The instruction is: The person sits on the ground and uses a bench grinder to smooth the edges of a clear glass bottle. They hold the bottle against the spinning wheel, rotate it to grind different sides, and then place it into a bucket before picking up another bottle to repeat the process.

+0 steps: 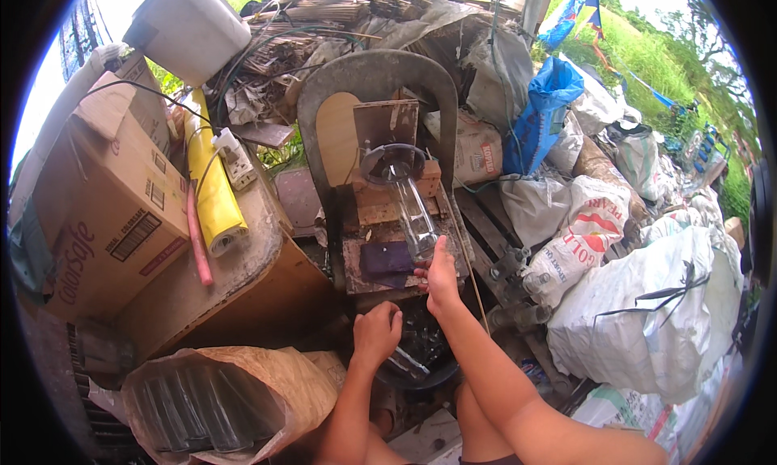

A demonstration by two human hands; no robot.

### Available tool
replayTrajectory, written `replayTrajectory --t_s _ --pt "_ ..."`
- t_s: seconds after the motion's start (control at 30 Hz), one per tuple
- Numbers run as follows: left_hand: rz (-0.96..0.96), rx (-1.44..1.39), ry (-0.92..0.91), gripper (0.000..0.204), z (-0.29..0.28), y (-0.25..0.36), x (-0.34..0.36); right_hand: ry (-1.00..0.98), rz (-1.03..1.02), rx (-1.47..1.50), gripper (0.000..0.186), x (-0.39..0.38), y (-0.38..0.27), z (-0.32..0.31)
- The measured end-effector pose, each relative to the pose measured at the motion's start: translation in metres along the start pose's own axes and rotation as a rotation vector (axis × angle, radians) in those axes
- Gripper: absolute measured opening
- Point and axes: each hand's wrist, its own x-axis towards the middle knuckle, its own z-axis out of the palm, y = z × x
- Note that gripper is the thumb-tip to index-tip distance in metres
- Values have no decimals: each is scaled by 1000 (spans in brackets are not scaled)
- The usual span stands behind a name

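Observation:
My right hand point(439, 279) is closed around the lower end of a clear glass bottle point(415, 220). The bottle tilts away from me, its far end within or against a dark round ring point(371, 167) on a block-and-board stand point(374, 212). Closer to me and to the left, my left hand point(377, 333) has its fingers curled in; whether anything is inside them is hidden. Below both hands sits a dark basin point(443, 377) with shiny glass pieces in it. A folded dark purple cloth point(384, 263) lies on the stand's near part.
A paper sack point(303, 376) of glass bottles stands at the near left. Behind it, a wooden table point(243, 275) carries a cardboard box point(113, 206), a yellow roll point(212, 198) and a power strip point(235, 159). White sacks point(639, 303) crowd the right; a dark chair back point(312, 101) rises behind the stand.

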Motion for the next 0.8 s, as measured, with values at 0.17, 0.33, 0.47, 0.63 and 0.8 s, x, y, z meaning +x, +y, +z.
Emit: replayTrajectory --t_s 0.17,0.33,0.47,0.63,0.8 --pt "-20 6 -26 19 -3 3 -1 43 -335 -90 83 -4 15 13" --pt "-59 -6 -88 19 -5 4 0 -66 -45 59 89 -9 5 5" --pt "-10 -1 -10 19 -3 3 0 -54 -20 169 87 -16 3 12" --pt "-6 14 -23 19 -2 1 -1 -44 33 262 81 -19 3 18" --pt "-4 -1 -17 20 0 -1 -1 -310 45 199 83 -13 3 19"
